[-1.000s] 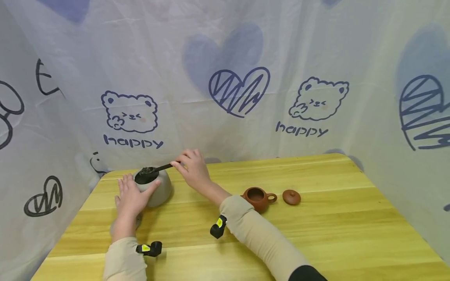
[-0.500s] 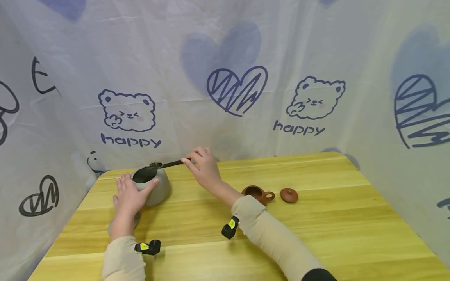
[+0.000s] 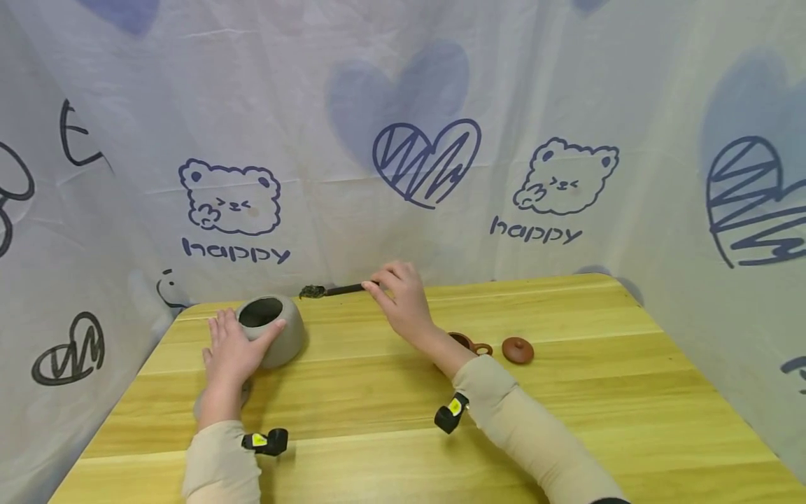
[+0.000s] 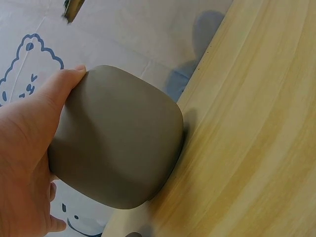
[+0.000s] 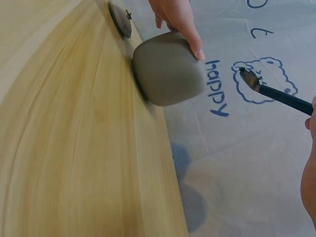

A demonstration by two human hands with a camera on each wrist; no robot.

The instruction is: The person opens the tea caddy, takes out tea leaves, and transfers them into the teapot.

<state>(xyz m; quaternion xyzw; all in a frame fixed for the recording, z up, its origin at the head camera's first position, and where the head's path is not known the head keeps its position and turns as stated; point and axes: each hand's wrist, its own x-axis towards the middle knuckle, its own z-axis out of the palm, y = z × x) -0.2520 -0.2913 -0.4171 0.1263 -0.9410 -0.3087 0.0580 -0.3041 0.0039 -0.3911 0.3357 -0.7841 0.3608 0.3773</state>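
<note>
A grey rounded jar stands upright on the table at the left, its dark mouth facing up. My left hand holds it near the rim, thumb on one side and fingers on the other, as the left wrist view also shows. My right hand pinches the handle end of a dark tea scoop. Dark dried tea leaves lie heaped in its bowl, held up in the air right of the jar. In the right wrist view the scoop points toward the jar side.
A reddish-brown clay teapot stands right of centre, partly hidden behind my right forearm. Its round lid lies to the right of it. The jar's grey lid rests near my left wrist. A printed curtain surrounds the wooden table.
My right hand has lifted the scoop with tea leaves out of the jar's mouth and moved it to the right. My left hand and the jar have stayed in place.
</note>
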